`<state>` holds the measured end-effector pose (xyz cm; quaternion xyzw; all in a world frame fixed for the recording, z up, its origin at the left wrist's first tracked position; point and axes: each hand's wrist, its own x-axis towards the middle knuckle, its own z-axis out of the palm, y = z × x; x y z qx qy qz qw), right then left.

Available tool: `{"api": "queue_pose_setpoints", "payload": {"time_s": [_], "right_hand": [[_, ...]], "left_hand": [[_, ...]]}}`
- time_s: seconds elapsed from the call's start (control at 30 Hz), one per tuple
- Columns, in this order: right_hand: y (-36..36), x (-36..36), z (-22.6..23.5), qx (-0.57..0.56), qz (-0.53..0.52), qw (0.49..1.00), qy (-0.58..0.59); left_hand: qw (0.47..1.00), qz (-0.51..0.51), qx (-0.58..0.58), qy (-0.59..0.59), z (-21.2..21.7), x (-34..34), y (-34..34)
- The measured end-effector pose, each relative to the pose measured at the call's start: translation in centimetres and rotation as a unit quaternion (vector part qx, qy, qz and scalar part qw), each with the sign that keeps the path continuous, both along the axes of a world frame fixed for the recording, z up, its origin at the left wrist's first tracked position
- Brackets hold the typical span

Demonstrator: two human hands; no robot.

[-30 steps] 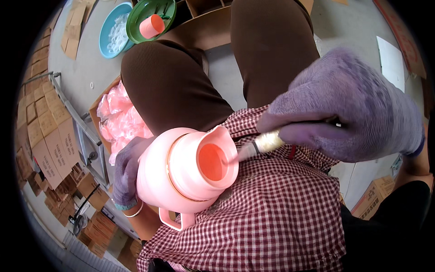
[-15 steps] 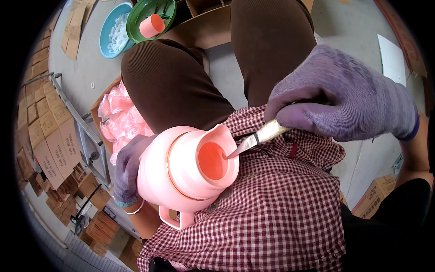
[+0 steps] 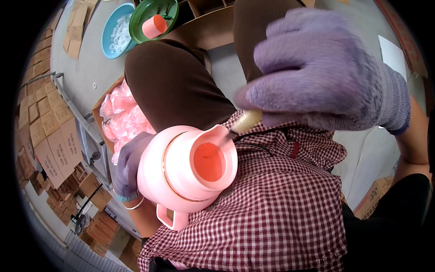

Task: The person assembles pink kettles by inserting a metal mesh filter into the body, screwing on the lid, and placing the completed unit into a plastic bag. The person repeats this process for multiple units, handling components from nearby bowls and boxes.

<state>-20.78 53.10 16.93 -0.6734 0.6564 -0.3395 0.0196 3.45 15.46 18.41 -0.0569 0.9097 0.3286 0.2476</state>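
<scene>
A pink jug [image 3: 183, 163] with a thin gold-coloured ring lies tilted on my lap, its round mouth and spout turned up toward me. My left hand [image 3: 129, 167], in a purple glove, grips the jug's body from the left; part of its fingers is hidden behind it. The jug's handle [image 3: 173, 218] points down toward my checked apron. In my gloved right hand [image 3: 317, 68], closed, is a small knife [image 3: 248, 121] with a cream handle. Its blade is blurred and meets the rim of the mouth beside the spout.
Left of my legs, a cardboard box holds pink items in clear plastic bags [image 3: 124, 111]. Farther off stand a blue basin [image 3: 106, 38] of clear white rings and a green basin [image 3: 136, 31] with a pink cup [image 3: 154, 26]. Stacked cartons [image 3: 52, 145] line the left side.
My right hand has swung left and turned, drawing the knife's blade from inside the mouth to the rim by the spout. The jug and my left hand have barely moved.
</scene>
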Motion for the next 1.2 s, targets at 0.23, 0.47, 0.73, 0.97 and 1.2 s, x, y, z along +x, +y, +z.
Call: {"api": "queue_pose_setpoints", "payload": {"time_s": [0.23, 0.47, 0.73, 0.97, 1.2], "right_hand": [[0.9, 1.1, -0.8, 0.072, 0.011, 0.984, -0.162], [2.1, 3.0, 0.7, 0.056, -0.077, 0.975, -0.199], [-4.8, 5.9, 2.7, -0.045, -0.168, 0.972, -0.156], [-8.2, 6.4, 2.3, -0.054, -0.203, 0.974, -0.081], [-6.1, 5.3, 3.0, -0.051, -0.191, 0.979, -0.044]], "left_hand": [[0.992, -0.054, 0.097, 0.062, 0.5, -4.8, 3.0], [0.991, -0.043, 0.112, 0.054, 0.9, -6.8, 3.0], [0.991, 0.055, 0.121, 0.027, 3.8, -2.7, 3.6], [0.981, 0.147, 0.124, 0.015, 4.6, 3.3, 3.7], [0.981, 0.15, 0.124, 0.017, 4.0, 2.6, 4.3]]}}
